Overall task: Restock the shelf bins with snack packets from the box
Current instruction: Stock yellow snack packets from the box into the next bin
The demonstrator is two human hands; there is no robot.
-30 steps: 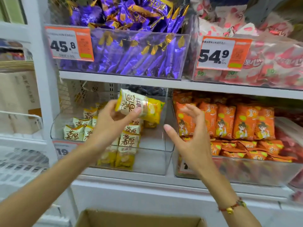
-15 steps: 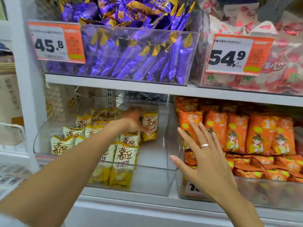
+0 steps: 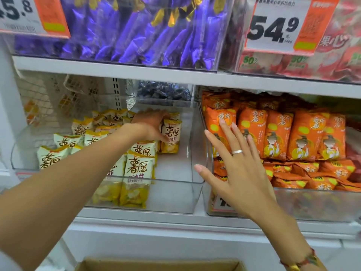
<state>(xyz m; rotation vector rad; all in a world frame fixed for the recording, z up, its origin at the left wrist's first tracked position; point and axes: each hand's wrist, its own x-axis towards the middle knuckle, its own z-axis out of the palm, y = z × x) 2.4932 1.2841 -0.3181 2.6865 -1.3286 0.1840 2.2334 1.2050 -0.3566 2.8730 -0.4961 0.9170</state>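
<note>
Yellow snack packet (image 3: 170, 136) stands upright deep in our clear bin (image 3: 195, 196), our left hand (image 3: 150, 125) gripping it. Our right hand (image 3: 237, 169) hovers open-fingered. Next, we judge, release it and reach into the cardboard box (image 3: 160, 265).

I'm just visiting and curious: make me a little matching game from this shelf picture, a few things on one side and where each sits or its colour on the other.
Things:
1. purple packets
2. orange packets
3. left hand
4. cardboard box

Descriptions:
A. at the bottom edge, below the shelves
B. upper shelf, left bin
C. holds an upright yellow packet in the clear bin
D. lower shelf, right bin

Pairs: 1-B, 2-D, 3-C, 4-A
</note>
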